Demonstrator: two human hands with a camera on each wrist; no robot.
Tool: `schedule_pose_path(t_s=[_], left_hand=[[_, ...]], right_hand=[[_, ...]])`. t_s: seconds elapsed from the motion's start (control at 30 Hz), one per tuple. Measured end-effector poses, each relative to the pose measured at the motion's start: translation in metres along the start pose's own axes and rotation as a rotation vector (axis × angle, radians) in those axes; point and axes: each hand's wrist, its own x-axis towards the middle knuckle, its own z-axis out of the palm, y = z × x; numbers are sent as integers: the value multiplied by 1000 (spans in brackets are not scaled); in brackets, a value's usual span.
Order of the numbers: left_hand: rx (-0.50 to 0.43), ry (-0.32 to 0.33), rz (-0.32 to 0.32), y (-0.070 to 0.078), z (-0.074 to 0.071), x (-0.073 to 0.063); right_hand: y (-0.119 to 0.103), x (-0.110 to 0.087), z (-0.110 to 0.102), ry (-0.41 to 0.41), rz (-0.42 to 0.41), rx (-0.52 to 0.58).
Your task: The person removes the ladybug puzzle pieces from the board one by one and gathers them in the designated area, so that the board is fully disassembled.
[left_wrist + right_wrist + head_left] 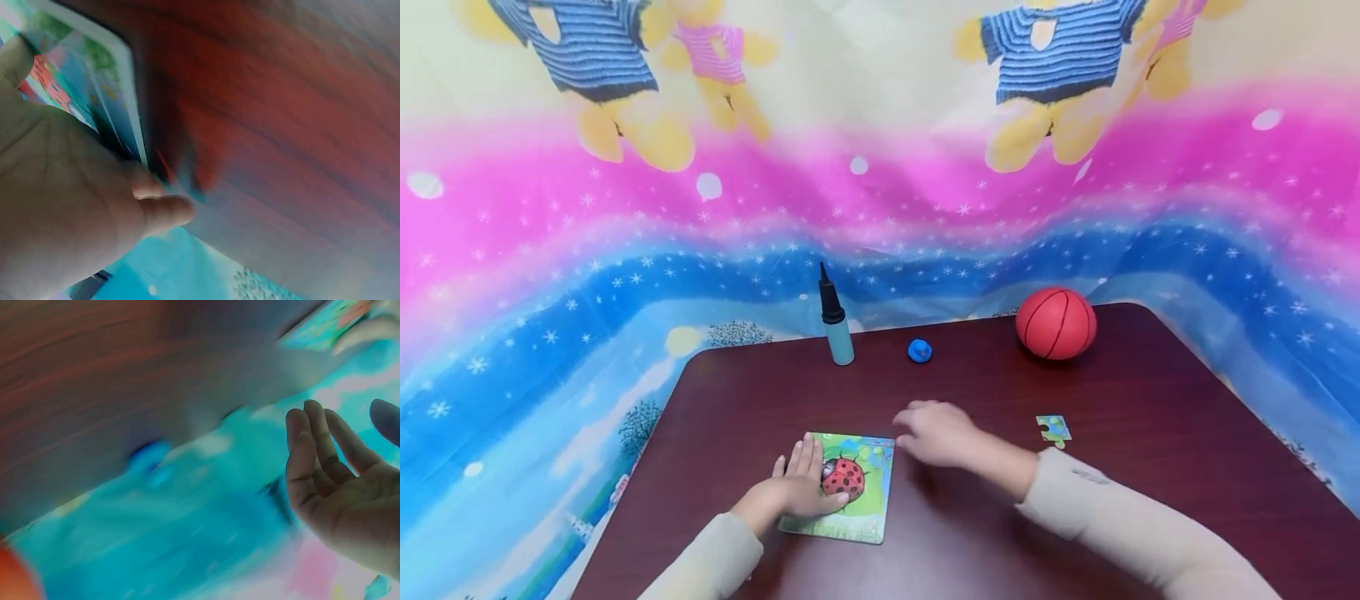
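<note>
Currently the left hand (797, 492) is lying, fingers straight, across the ladybug puzzle (871, 498), which is resting toward the tabletop's (977, 542) left edge. The right hand (936, 432) is hovering empty, fingers loosely bent, beside the puzzle's far right corner. A loose piece (1057, 430) is lying toward the tabletop's right edge, a red ball (1056, 325) sitting near its far right corner.

A smooth, wood-grained sheen is shown by the red-brown counter (985, 533) below, card-like printing by the square green ladybird puzzle (852, 477) at lower centre, creased cloth by the pink-and-blue backdrop (865, 200) above.
</note>
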Motion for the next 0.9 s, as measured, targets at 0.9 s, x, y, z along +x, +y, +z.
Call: schedule_pose_path(t_s=[0.9], left_hand=[[2,3,-1,1,14,10]], right_hand=[[-55,47,49,-202,135,151]])
